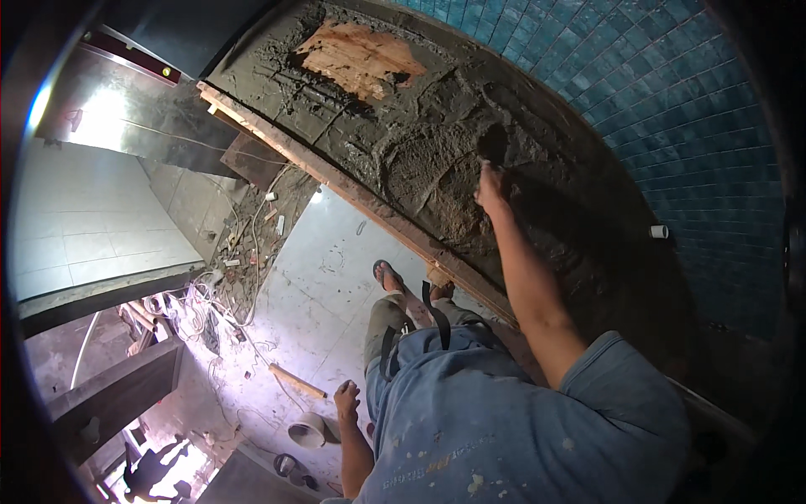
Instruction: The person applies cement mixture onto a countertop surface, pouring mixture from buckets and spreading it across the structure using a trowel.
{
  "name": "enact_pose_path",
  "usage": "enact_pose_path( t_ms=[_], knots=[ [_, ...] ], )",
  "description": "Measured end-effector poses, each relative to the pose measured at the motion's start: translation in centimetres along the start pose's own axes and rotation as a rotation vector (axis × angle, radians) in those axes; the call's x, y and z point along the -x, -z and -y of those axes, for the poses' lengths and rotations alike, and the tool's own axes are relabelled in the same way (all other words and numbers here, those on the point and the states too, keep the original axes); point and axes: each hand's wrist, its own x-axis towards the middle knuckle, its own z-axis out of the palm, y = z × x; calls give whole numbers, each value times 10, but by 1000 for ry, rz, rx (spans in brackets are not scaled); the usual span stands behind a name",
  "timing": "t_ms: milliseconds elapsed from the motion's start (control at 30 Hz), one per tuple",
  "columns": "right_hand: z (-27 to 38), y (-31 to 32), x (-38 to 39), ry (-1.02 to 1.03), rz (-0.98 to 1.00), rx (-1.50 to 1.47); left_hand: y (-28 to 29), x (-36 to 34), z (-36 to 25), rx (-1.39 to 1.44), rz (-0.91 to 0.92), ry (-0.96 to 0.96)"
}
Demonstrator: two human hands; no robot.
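My right hand [491,186] is closed round the handle of a trowel [493,146], whose dark blade rests against wet grey mortar [432,160]. The mortar covers a long raised slab, ridged and swirled near the trowel. Toward its far end a bare patch of plywood [357,57] shows through, with thin bars beside it. A wooden edge board [361,200] runs along the slab's near left side. My left hand [346,400] hangs low beside my body, fingers curled, with nothing visible in it.
Blue tiles [672,101] cover the right wall, where a white pipe stub [659,231] sticks out. On the floor are a bucket [307,430], a wooden stick [298,380], cables [201,315] and rubble [252,244]. A red spirit level [134,59] lies far left. A dark figure [151,475] shows lower left.
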Motion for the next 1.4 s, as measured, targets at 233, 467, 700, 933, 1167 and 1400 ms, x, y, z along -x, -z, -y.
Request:
enact_pose_path(
  t_ms=[233,467,700,933,1167,1400],
  knots=[
    [45,-27,60,433,430,452,1,-16,-47,-65,41,-105],
    [17,-8,-69,1361,-47,518,30,-24,-91,-14,45,-138],
    [31,96,-255,680,-496,400,30,-58,-85,-81,118,-80],
    [72,-11,-14,215,549,153,50,-24,-26,-55,-44,39],
    [53,-87,80,259,742,326,25,-19,-57,-24,5,-95],
    [55,-34,58,809,684,892,4,20,-5,71,-18,-85]
  ],
)
